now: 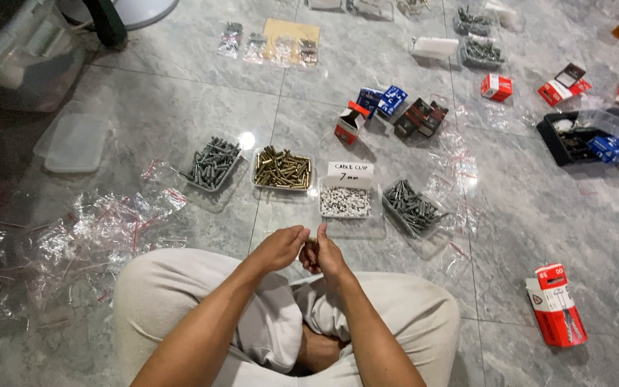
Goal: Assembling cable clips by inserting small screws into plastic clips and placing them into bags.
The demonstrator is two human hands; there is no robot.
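I sit cross-legged on a grey tiled floor with both hands meeting just above my knees. My left hand has its fingers curled toward my right hand, whose thumb points up. The fingertips touch around something small that I cannot make out. Just beyond the hands stands a row of clear trays: grey wall plugs, brass-coloured pieces, small white clips with a white card behind them, and dark grey screws.
A heap of empty clear zip bags lies at my left. A red box lies at the right front. Small blue, red and black boxes and a black tray sit farther back. A clear lid is at the far left.
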